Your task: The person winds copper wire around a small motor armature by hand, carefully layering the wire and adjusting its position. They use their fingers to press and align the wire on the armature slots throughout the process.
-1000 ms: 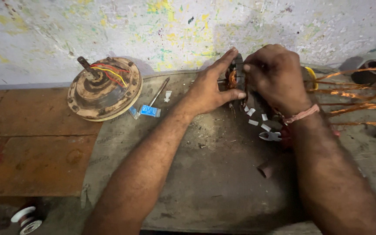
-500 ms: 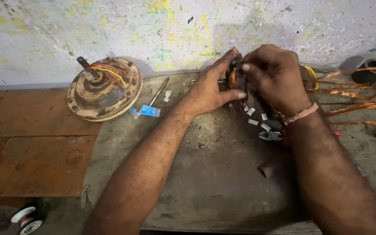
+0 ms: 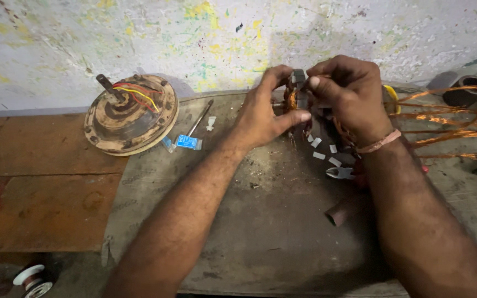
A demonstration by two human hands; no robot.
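Note:
Both my hands meet over a small dark motor stator (image 3: 298, 95) with copper windings, held near the wall at the back of the grey mat (image 3: 260, 232). My left hand (image 3: 266, 113) grips its left side, thumb stretched across the front. My right hand (image 3: 346, 96) pinches the top of the stator from the right; a thin band circles that wrist. Most of the stator is hidden behind my fingers. Small white paper slips (image 3: 321, 149) lie on the mat just below it.
A rusty round motor cover (image 3: 131, 116) with a shaft and red and yellow wires sits at the left. A small blue packet (image 3: 187, 142) and a thin rod (image 3: 200, 117) lie beside it. Loose copper wire coils (image 3: 454, 118) spread at the right. Pliers (image 3: 340, 173) rest under my right wrist. A white spool (image 3: 31, 276) sits bottom left.
Both hands shifted slightly on the stator, my right fingers working at its top. Everything else stayed where it was.

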